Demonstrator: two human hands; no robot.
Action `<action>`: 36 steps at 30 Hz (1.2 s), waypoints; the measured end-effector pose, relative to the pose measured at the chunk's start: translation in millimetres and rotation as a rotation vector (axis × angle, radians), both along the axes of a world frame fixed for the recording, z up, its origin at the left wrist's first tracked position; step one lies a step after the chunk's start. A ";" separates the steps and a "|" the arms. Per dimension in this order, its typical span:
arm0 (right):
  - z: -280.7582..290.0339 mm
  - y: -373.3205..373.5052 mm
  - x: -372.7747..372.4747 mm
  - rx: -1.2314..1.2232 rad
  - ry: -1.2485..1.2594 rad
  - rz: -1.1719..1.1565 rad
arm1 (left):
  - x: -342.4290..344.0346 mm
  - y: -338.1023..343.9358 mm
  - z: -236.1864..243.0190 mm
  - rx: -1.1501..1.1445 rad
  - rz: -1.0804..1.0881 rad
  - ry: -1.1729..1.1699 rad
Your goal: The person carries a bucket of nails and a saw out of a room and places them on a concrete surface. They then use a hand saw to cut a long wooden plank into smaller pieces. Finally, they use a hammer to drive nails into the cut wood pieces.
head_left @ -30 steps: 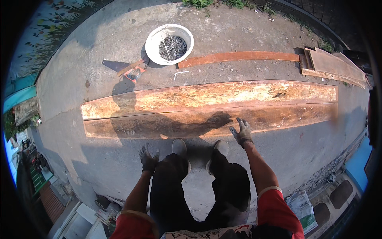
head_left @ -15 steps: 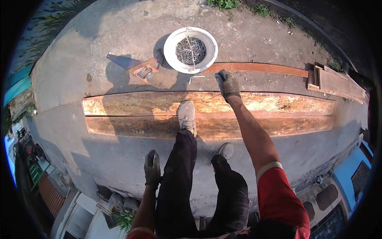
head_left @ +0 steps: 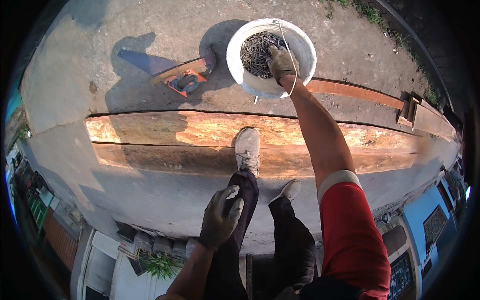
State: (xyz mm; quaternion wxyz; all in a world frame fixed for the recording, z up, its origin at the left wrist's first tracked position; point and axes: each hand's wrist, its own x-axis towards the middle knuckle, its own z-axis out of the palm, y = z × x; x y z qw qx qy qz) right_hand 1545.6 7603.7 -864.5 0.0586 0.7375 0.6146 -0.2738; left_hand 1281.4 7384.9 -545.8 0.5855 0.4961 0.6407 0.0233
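Note:
My gloved right hand (head_left: 282, 64) reaches into a white bucket (head_left: 302, 55) full of loose nails (head_left: 257, 47), its fingers curled among them; what they hold is hidden. A thin handle crosses my right wrist. My gloved left hand (head_left: 222, 215) is beside my left leg, fingers slightly bent and apart, holding nothing. My left shoe (head_left: 247, 150) is on two long mottled wooden boards (head_left: 190, 127) lying side by side on the concrete, and my right shoe is below their near edge.
A handsaw (head_left: 142, 62) and an orange-and-black tool (head_left: 185, 85) lie left of the bucket, with a narrow piece of wood. A red-brown plank (head_left: 355, 91) runs to stacked boards (head_left: 432, 122) at right. Plants and a blue structure (head_left: 420, 210) edge the pavement.
My right hand has moved up and forward into the bucket. My left foot has stepped onto the boards. My left hand has come inward, its fingers bent. The bucket appears nearer as the view shifts.

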 end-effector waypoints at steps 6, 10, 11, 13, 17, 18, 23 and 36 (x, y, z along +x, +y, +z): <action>24.2 -18.4 9.4 0.004 0.277 -0.173 | 1.5 -15.6 -11.8 -0.183 0.178 -0.054; 48.2 -34.6 33.0 -0.026 0.537 -0.392 | 11.9 -12.0 -23.7 -0.178 0.239 -0.073; 39.5 -40.6 39.9 -0.122 0.679 -0.518 | 15.2 -11.4 -28.1 -0.201 0.271 -0.093; 61.4 -39.7 32.5 -0.179 0.595 -0.409 | 23.9 -4.2 -37.1 -0.224 0.340 -0.150; 58.3 -50.2 57.0 0.060 0.464 -0.496 | 51.0 21.3 -34.9 -0.247 0.477 -0.244; 61.0 -48.7 64.8 0.172 0.422 -0.626 | 52.8 23.3 -32.9 -0.242 0.458 -0.241; 6.1 -75.4 113.1 0.585 0.370 -0.185 | 47.6 8.3 -43.8 -0.169 0.215 -0.177; -15.9 -198.1 173.0 -0.026 -0.317 0.516 | 44.8 -10.1 -38.8 -0.006 -0.137 -0.050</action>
